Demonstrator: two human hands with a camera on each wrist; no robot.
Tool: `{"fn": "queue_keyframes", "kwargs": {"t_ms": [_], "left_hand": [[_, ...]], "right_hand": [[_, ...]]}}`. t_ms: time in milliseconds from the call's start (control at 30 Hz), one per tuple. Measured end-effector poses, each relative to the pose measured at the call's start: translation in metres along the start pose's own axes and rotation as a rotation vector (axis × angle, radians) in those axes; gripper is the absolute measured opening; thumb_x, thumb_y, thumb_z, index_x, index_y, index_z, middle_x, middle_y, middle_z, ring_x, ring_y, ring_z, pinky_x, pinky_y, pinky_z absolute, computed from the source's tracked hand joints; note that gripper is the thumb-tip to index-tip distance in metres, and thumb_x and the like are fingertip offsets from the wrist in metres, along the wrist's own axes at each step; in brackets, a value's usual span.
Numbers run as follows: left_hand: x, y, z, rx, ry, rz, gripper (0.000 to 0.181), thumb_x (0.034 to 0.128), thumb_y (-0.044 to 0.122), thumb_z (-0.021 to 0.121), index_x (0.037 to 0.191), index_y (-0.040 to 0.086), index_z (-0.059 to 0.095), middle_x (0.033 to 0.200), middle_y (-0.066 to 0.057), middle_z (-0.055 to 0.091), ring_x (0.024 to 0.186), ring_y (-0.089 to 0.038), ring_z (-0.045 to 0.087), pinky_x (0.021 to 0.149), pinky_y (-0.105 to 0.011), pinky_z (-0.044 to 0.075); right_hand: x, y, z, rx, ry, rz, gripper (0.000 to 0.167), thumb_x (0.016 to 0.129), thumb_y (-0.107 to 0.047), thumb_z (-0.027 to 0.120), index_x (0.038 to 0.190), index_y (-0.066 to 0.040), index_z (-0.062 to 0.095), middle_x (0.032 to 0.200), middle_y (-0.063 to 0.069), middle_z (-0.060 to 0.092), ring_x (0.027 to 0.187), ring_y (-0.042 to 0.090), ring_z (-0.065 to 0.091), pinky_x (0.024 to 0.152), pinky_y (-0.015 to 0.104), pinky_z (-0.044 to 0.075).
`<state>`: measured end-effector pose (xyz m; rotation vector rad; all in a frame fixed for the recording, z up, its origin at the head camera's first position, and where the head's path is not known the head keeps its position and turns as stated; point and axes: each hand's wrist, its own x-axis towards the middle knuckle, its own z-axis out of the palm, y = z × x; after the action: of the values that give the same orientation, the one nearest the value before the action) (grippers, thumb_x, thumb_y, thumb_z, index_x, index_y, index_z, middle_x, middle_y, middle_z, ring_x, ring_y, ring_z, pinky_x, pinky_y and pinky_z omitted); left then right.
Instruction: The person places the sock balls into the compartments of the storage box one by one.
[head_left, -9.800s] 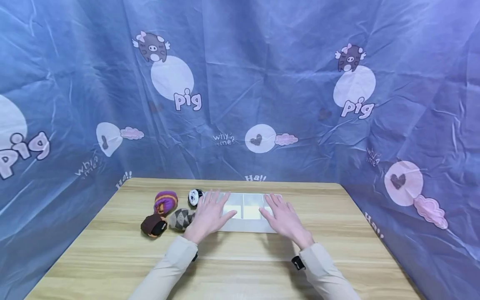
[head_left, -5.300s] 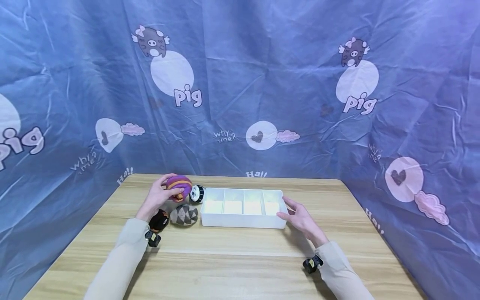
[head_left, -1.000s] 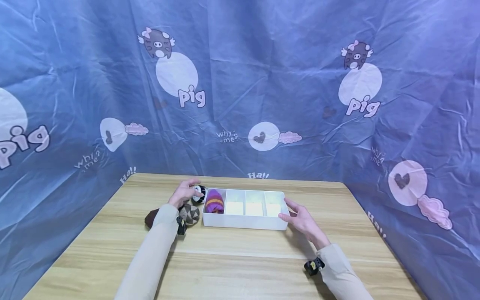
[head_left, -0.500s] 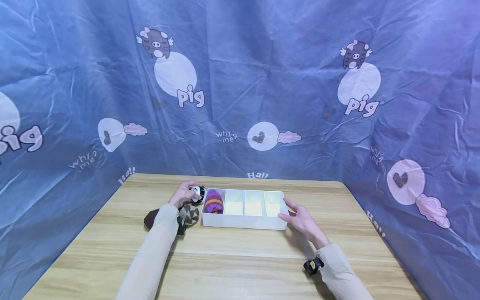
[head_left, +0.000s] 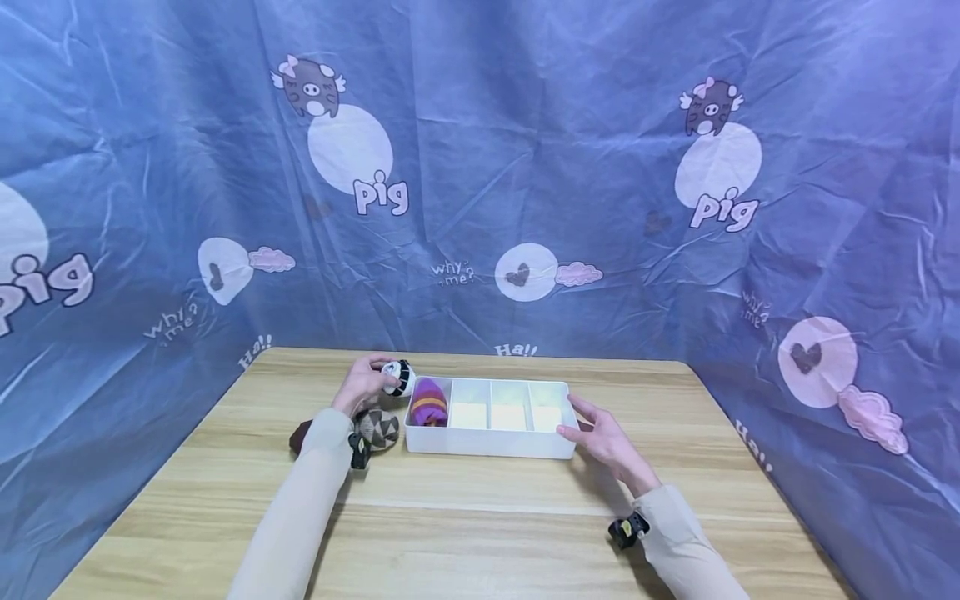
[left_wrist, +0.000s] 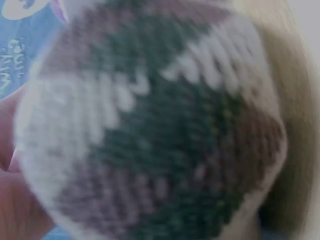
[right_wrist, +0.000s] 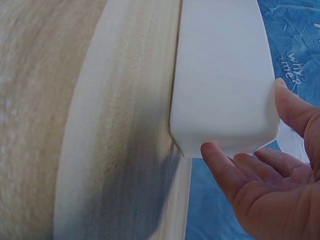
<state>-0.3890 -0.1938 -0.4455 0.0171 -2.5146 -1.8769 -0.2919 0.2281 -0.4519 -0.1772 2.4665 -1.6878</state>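
Observation:
In the head view my left hand (head_left: 358, 387) pinches a black-and-white rolled-up sock bundle (head_left: 401, 378) just behind and left of a white divided box (head_left: 487, 443). A purple sock bundle with an orange stripe (head_left: 429, 402) fills the box's leftmost compartment. My right hand (head_left: 607, 440) holds the box's right end, thumb toward the front; in the right wrist view its fingertips touch the box's end (right_wrist: 225, 90). The left wrist view is mostly filled by a knitted argyle sock bundle (left_wrist: 165, 125), which hides the held one.
The argyle bundle (head_left: 378, 428) lies on the wooden table (head_left: 465, 533) by my left wrist. Left of it a dark brown bundle (head_left: 300, 436) is partly covered by my sleeve. A blue printed curtain (head_left: 465, 167) stands round the table's back and sides.
Earlier my left hand took the purple bundle, which now sits in the box. Since then it has grasped the black-and-white bundle and raised it slightly. My right hand stays at the box's end.

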Motion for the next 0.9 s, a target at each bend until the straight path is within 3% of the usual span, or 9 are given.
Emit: {"fn": "queue_keyframes", "kwargs": {"t_ms": [233,533,900], "left_hand": [[-0.008,0.012,0.001,-0.119,0.049,0.088,0.052,0.0728,-0.012,0.070,0.123,-0.006,0.059,0.113,-0.020,0.061,0.090,-0.016,0.059,0.069,-0.021,0.056],[-0.021,0.021,0.012,-0.161,0.136,0.168,0.048,0.0751,-0.009,0.072,0.121,-0.005,0.061,0.109,-0.017,0.064,0.087,-0.011,0.060,0.066,-0.020,0.054],[-0.033,0.028,0.041,-0.147,0.043,0.204,0.042,0.0772,-0.002,0.074,0.118,-0.001,0.065,0.115,-0.022,0.066,0.097,-0.021,0.063,0.076,-0.023,0.055]], "right_hand": [[0.001,0.002,-0.002,-0.011,0.005,-0.009,0.078,0.092,-0.015,0.067,0.154,-0.001,0.021,0.161,0.021,0.017,0.137,0.046,0.036,0.108,0.046,0.039],[0.004,0.006,0.000,-0.011,0.009,-0.004,0.080,0.091,-0.017,0.069,0.154,-0.002,0.023,0.161,0.020,0.018,0.137,0.044,0.037,0.109,0.045,0.038],[0.004,0.004,-0.001,-0.029,0.014,-0.010,0.077,0.092,-0.016,0.068,0.154,-0.001,0.023,0.160,0.021,0.019,0.137,0.045,0.038,0.109,0.046,0.038]]}}
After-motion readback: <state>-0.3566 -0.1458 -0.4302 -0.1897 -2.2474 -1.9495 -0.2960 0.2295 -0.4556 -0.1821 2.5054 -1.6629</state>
